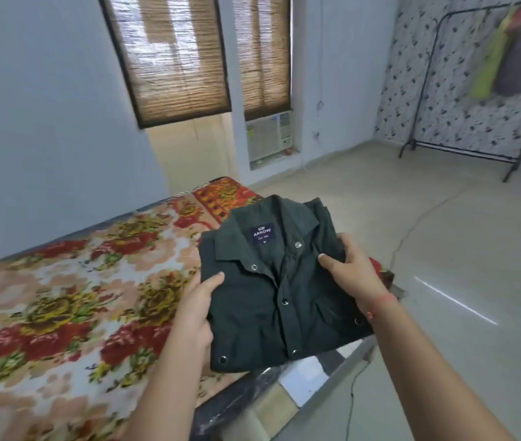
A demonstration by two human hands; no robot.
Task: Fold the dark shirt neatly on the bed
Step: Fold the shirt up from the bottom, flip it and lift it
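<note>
The dark green shirt (pixel 272 294) is folded into a compact rectangle, collar up, with a navy label and metal snap buttons showing. It is held up above the right edge of the bed (pixel 62 300), which wears a floral red, yellow and cream cover. My left hand (pixel 197 313) grips the shirt's left edge, thumb on top. On the shirt's right side, my right hand (pixel 353 270) holds it, thumb pressed near the placket; a red thread circles that wrist.
A black clothes rack (pixel 462 151) with hanging garments stands at the far right by a patterned wall. A window air conditioner (pixel 268 135) sits low under bamboo blinds (pixel 170 58). Pale floor (pixel 443 249) with a thin cable spreads right of the bed.
</note>
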